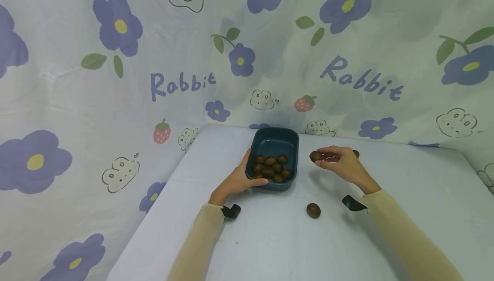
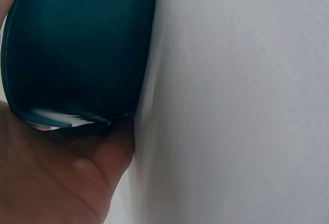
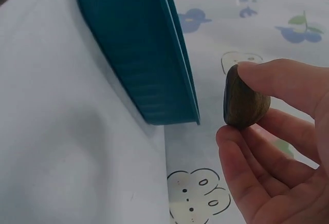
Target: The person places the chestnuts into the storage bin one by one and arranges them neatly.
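My left hand (image 1: 240,179) holds a teal rectangular tub (image 1: 296,154) by its near left corner, thumb along the front and fingers at the left side. Several brown egg-shaped objects (image 1: 268,172) are heaped in the near half of the tub. To the right of it, raised over the table, my right hand (image 1: 341,163) pinches another brown egg-shaped object (image 3: 247,100) between thumb and fingertips. In the right wrist view, this object has a smooth, mottled brown surface, and the tub's side (image 3: 136,54) stands beyond it, apart from the hand.
One loose brown object (image 1: 313,210) lies on the white tabletop (image 1: 270,242) in front of the right hand. Another (image 1: 355,153) shows partly behind that hand. A printed cloth (image 1: 239,113) with flowers and rabbits hangs behind the table. Dark bands (image 1: 232,211) are around both wrists.
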The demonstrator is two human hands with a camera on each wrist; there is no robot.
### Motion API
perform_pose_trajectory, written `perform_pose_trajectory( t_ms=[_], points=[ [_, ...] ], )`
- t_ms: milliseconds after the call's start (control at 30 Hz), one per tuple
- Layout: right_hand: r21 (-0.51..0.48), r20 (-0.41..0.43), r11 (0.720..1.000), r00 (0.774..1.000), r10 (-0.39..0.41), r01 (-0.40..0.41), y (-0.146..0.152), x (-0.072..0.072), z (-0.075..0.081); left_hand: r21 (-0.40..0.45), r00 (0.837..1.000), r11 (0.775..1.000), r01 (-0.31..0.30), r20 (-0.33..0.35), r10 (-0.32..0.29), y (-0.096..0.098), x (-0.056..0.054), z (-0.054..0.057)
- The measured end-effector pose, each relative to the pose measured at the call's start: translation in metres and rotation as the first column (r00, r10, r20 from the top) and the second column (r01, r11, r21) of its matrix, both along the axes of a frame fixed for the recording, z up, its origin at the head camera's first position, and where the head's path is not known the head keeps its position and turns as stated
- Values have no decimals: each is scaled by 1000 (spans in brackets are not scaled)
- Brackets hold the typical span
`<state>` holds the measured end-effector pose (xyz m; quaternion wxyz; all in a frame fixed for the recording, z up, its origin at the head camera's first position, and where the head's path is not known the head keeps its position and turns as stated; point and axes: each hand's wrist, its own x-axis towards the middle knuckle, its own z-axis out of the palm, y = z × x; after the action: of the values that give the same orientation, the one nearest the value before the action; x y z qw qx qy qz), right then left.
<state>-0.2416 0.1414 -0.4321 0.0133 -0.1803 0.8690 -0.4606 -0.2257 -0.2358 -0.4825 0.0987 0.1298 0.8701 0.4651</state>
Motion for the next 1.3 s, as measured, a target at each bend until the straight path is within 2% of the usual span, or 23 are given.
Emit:
perform_pose_trajectory(
  t_ms=[233,467,900,1300],
  points=[
    [-3,9,1000,1000,-16,16,-13,-17,3,-19,1000,1000,-18,18,19,0,1,1],
    [-15,-38,1000,999,-14,14,-24,-33,1,-21,1000,1000,-21,20,21,1,1,0],
    [3,-20,1000,999,-27,27,-49,-51,0,-13,1000,1000,-19,25,20,0,1,-1],
    [16,-52,1000,999,6,-5,-73,-65,-10,13,1000,1000,2,2,-2,0,1,0]
  ],
)
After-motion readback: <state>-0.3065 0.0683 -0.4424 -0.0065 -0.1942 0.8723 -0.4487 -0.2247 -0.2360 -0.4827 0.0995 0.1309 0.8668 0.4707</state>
